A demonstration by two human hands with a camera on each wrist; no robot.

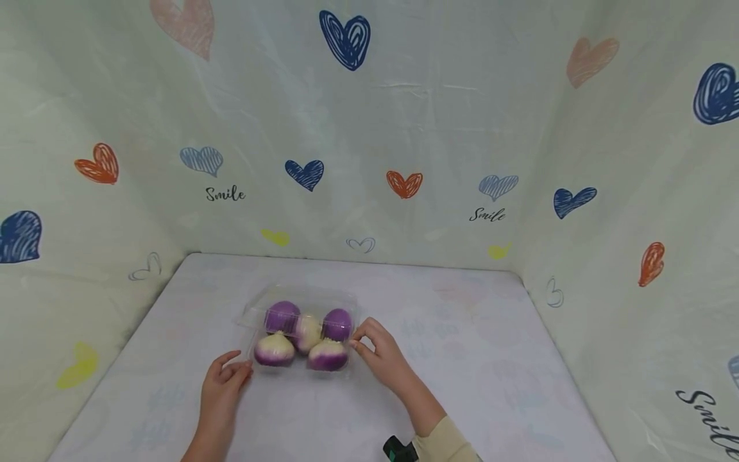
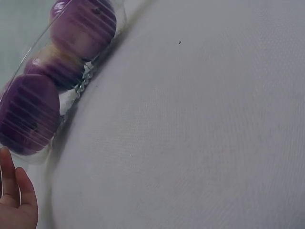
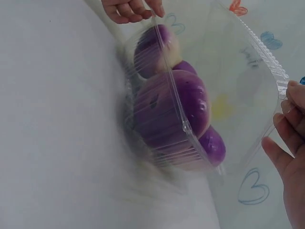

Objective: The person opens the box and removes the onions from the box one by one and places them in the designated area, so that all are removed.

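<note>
A clear plastic clamshell box (image 1: pixel 300 372) holds several purple-and-white turnips (image 1: pixel 274 350). Its lid (image 3: pixel 257 52) stands raised at an angle in the right wrist view. At the box's left end my left hand (image 1: pixel 222 382) holds the rim between thumb and bent fingers; its fingertips (image 2: pixel 20 176) show beside that end in the left wrist view. My right hand (image 1: pixel 383 356) pinches the edge of the lid on the right side, with thumb and fingers meeting at the plastic. Ribbed walls partly blur the turnips in both wrist views.
The box rests on a white-covered table (image 1: pixel 462 359). A pale curtain (image 1: pixel 439 128) printed with hearts encloses the back and both sides. A black device (image 1: pixel 399 449) sits by the right wrist at the front.
</note>
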